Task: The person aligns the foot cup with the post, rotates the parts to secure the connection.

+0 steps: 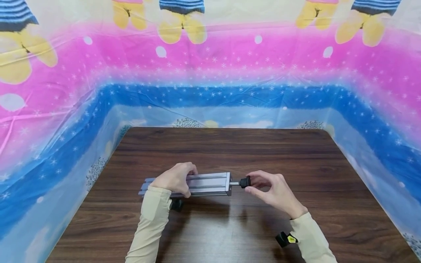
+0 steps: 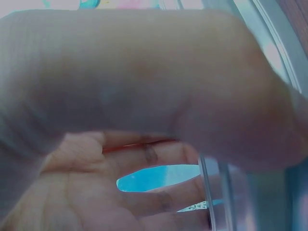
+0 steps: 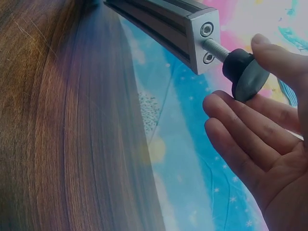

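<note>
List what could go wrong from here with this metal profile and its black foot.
The left hand grips the metal profile, raised off the table at one end; a slip could drop it. The right hand pinches the black foot near its rim, so it might lose hold. The threaded rod is partly exposed, so a sideways knock could strain it.

Dark wood-grained table [image 1: 230,146] beneath the fingers [image 1: 263,174], extending past them to a printed cloth [image 1: 210,95]. The cloth rises beyond the fingers and to their left and right, banded pale blue, deep blue and pink with white snowflakes. A soft glare [image 1: 227,230] marks the table nearer the viewer than the fingers.
</note>
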`<control>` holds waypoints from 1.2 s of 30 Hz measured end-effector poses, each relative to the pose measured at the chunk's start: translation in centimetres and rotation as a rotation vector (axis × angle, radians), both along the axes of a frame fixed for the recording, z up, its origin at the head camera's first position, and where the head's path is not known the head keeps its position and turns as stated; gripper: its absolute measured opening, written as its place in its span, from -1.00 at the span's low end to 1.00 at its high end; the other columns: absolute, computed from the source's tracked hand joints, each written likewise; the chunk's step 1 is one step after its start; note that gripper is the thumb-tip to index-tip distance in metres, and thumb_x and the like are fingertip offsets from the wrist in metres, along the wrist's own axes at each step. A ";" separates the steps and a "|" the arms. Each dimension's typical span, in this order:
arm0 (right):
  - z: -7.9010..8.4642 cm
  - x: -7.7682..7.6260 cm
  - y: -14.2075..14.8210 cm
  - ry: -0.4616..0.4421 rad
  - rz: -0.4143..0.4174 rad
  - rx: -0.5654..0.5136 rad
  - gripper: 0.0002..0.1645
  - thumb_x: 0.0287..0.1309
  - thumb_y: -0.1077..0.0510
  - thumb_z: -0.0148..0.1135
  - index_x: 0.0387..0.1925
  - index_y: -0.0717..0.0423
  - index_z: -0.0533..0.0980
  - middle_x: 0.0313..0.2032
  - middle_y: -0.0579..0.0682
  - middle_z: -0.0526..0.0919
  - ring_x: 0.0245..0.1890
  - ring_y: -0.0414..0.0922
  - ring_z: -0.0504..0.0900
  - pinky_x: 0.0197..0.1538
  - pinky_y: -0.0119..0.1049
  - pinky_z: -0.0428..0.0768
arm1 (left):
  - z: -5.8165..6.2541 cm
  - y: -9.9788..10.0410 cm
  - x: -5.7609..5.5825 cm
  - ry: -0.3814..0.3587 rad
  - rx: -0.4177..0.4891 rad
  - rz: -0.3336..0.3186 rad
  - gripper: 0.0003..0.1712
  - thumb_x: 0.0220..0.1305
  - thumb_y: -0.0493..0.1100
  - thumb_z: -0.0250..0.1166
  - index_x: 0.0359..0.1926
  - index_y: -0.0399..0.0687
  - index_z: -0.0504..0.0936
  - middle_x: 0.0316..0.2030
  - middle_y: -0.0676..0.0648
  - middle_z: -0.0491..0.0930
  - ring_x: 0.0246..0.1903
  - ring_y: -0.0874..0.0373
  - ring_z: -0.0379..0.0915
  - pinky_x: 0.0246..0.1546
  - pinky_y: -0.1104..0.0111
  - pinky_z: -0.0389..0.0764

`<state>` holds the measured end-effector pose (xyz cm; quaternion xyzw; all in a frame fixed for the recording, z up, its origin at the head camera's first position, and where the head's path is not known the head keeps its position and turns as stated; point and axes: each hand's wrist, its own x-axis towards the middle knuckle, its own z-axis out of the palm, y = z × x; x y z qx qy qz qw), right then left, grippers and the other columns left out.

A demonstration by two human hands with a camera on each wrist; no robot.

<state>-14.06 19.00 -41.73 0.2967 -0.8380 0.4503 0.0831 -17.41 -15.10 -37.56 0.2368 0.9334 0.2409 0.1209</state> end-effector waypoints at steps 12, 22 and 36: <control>0.3 0.2 -0.1 -0.207 -0.034 0.000 -0.72 0.35 0.03 0.29 -0.09 0.16 0.65 -0.38 -0.03 0.80 -0.48 -0.28 0.75 -0.32 -0.34 0.68 | -0.1 0.3 0.1 0.006 -0.009 0.000 -0.36 -0.31 -0.40 0.61 -0.07 -0.17 0.61 -0.11 -0.08 0.60 -0.16 0.08 0.47 -0.08 0.16 0.60; -0.2 0.2 0.4 0.034 0.095 0.003 -0.17 -0.03 0.26 0.58 0.30 -0.03 0.46 0.07 -0.03 0.68 -0.13 -0.15 0.75 -0.07 -0.22 0.71 | -0.1 0.6 0.2 -0.012 -0.014 -0.011 -0.36 -0.28 -0.41 0.62 -0.05 -0.17 0.60 -0.09 -0.09 0.59 -0.16 0.07 0.47 -0.08 0.17 0.60; -0.1 0.2 -0.1 -0.057 0.014 0.039 -0.59 0.19 0.05 0.45 0.08 -0.10 0.63 -0.28 -0.22 0.80 -0.34 -0.31 0.76 -0.22 -0.31 0.69 | -0.4 0.1 0.5 -0.017 -0.005 0.022 -0.34 -0.27 -0.41 0.62 -0.03 -0.17 0.59 -0.05 -0.10 0.59 -0.13 0.06 0.48 -0.06 0.15 0.61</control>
